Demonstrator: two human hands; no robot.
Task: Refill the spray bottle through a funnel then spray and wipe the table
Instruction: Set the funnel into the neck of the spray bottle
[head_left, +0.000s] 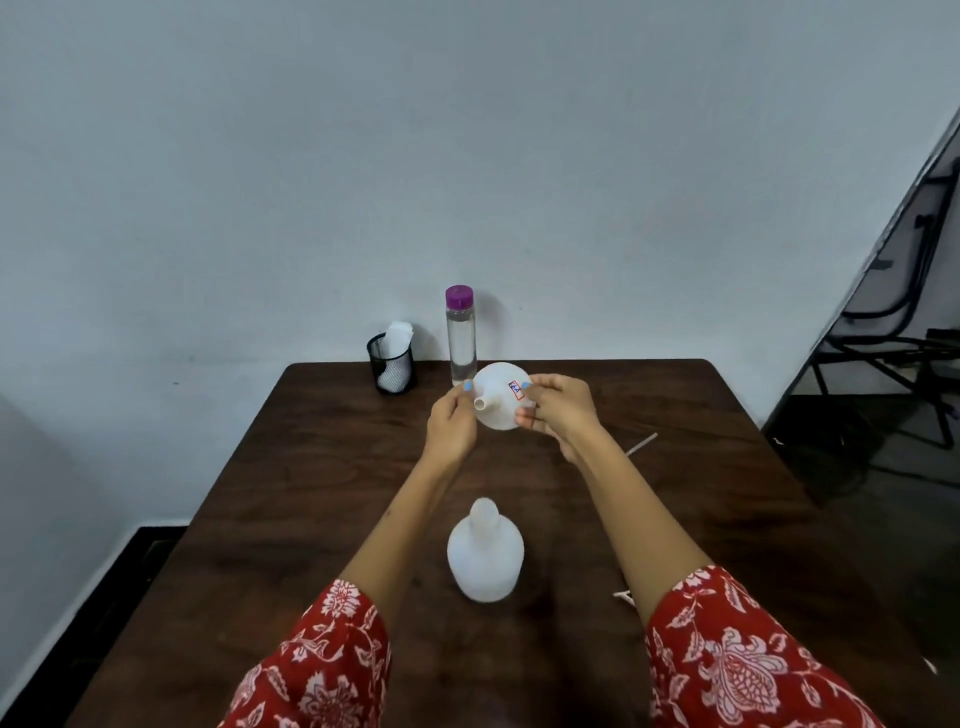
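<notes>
Both my hands, left hand (451, 427) and right hand (558, 410), grasp the funnel (500, 397), spout sideways leftward, well beyond the open, upright spray bottle (485, 553) nearer me.

Bench (649, 519): spray bottle (485, 553) upright, near centre front. Funnel (500, 397) held above bench between left hand (451, 423) and right hand (558, 410), behind spray bottle. Water bottle (461, 335) at rear edge; mesh cup (392, 366) to its left.
</notes>
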